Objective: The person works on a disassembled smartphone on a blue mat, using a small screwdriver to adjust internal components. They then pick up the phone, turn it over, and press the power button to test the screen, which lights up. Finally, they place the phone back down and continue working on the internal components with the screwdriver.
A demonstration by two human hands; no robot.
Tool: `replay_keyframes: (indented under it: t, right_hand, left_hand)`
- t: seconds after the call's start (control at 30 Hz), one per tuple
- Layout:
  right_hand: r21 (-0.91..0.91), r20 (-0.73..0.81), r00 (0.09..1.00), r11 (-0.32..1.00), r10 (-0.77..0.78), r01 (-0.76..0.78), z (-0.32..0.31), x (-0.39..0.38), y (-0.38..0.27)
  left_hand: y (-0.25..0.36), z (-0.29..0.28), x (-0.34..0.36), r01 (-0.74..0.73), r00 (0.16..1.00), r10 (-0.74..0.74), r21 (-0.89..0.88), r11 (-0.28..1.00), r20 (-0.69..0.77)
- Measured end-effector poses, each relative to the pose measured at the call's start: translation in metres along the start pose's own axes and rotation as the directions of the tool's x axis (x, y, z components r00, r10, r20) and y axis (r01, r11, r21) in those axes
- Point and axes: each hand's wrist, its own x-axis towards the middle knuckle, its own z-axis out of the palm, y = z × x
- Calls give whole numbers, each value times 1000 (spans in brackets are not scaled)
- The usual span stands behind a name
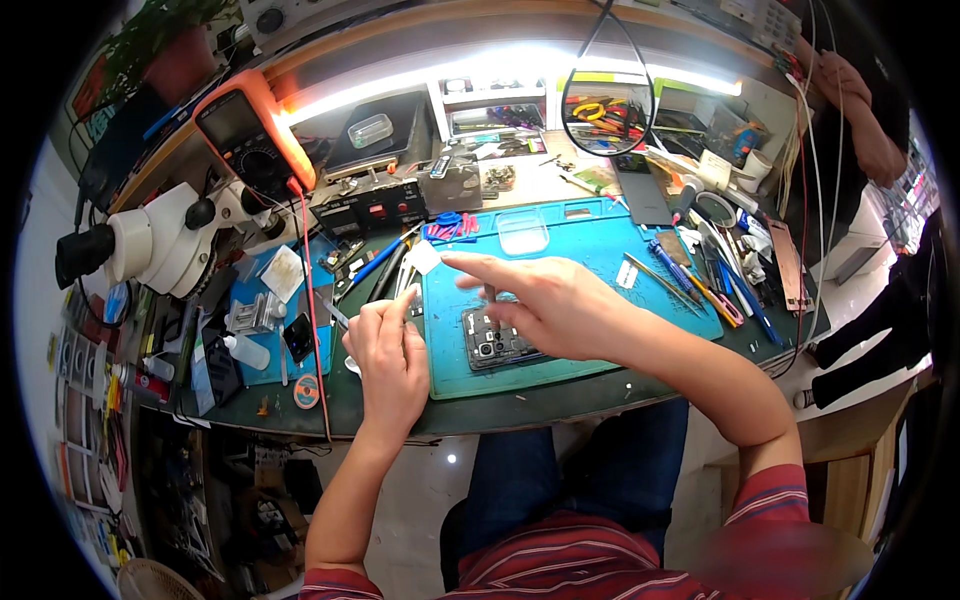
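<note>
An opened dark phone (497, 347) lies back-up on a blue work mat (590, 250). My right hand (545, 305) hovers right over it, index finger stretched out to the left. A thin dark tool (488, 294) stands upright between its fingers, tip down on the phone. My left hand (388, 352) rests at the mat's left edge, just left of the phone. Its fingers are curled in and thumb and forefinger are pressed together. Whether they pinch something small is hidden.
A white microscope (150, 240) and an orange multimeter (245, 130) stand at the left. Screwdrivers and tweezers (700, 285) lie at the mat's right end. A round mirror (608, 105) hangs at the back. Another person's arm (865, 120) is at the far right.
</note>
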Motion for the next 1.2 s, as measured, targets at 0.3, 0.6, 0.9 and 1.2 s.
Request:
replay_keyframes:
  t: [0.3,0.6,0.9,1.2]
  right_hand:
    - [240,-118,974,957,195,-163,-31,-9,10]
    - [-577,-315,929,738,195,-350,-52,-108,81]
    - [-498,-469,881,806,60,-320,-45,-124,89]
    - [-432,-503,864,858,27,-278,-46,-130,89]
  left_hand:
    - [4,2,1,-183,980,186,-61,981,62]
    - [8,-8,-5,-540,836,549,-176,823,2]
    - [1,-18,-19,-408,912,394,-163,898,-115]
    - [-103,-114,-85,241,854,-76,262,934,-514]
